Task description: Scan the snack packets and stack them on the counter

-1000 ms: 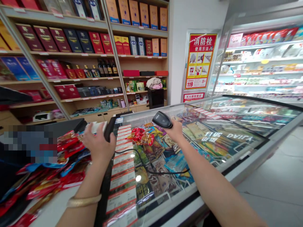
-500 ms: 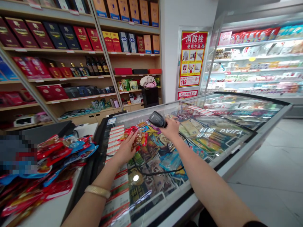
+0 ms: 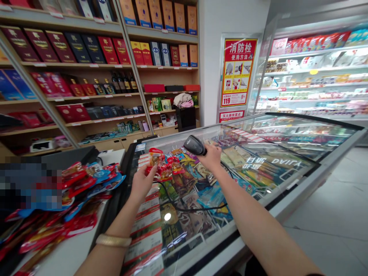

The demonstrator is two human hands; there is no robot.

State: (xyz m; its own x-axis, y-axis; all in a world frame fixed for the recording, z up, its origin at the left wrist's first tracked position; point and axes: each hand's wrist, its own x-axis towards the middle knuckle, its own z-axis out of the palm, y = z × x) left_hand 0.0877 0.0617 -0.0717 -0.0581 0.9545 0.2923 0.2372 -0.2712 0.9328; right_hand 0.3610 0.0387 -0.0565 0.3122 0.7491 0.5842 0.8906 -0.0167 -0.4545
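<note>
My right hand (image 3: 212, 158) is wrapped round the handle of a black barcode scanner (image 3: 194, 145), held over the glass lid of a chest freezer. The scanner's head points left, and its black cable (image 3: 198, 209) loops over the glass. At the left, my left hand (image 3: 143, 182) pinches a small red snack packet (image 3: 156, 156) between thumb and fingers. More red packets (image 3: 174, 165) lie in a small pile on the glass, right beside that hand. The fingers behind the packet are partly hidden.
A heap of red and blue snack packets (image 3: 86, 180) covers the counter (image 3: 67, 251) at left. The freezer (image 3: 290, 195) stretches away to the right, with bagged goods under its glass. Shelves of boxed bottles (image 3: 69, 46) stand behind, and a lit open fridge (image 3: 319, 76) is at far right.
My left hand has moved left from lying over the packets and now holds one up off the pile. The scanner stays in my right hand, nearly still. The view has turned slightly left.
</note>
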